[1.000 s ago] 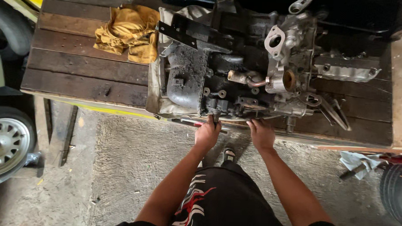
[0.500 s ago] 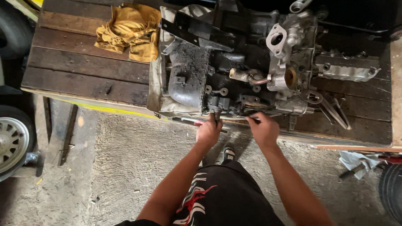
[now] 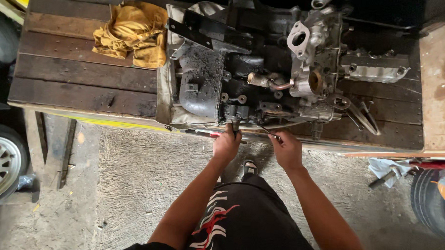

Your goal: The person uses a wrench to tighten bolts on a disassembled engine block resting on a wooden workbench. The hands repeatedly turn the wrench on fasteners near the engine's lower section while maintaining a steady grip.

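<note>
A dirty grey engine block point(image 3: 254, 72) lies on a dark wooden workbench point(image 3: 86, 81). My left hand point(image 3: 226, 145) grips a small tool at the block's lower front edge, its tip against a fitting there. My right hand point(image 3: 286, 149) is closed around a thin dark tool handle point(image 3: 269, 134) that points up and left toward the same edge. Both hands sit at the bench's near edge, close together.
A crumpled yellow rag point(image 3: 132, 33) lies on the bench to the left of the block. A detached metal cover point(image 3: 377, 73) rests at the right. A car wheel point(image 3: 1, 166) stands at the far left, a tyre point(image 3: 434, 196) at the right. The floor is concrete.
My hands have shifted slightly along the block's front edge. The right hand has closed on the thin tool and raised it toward the block.
</note>
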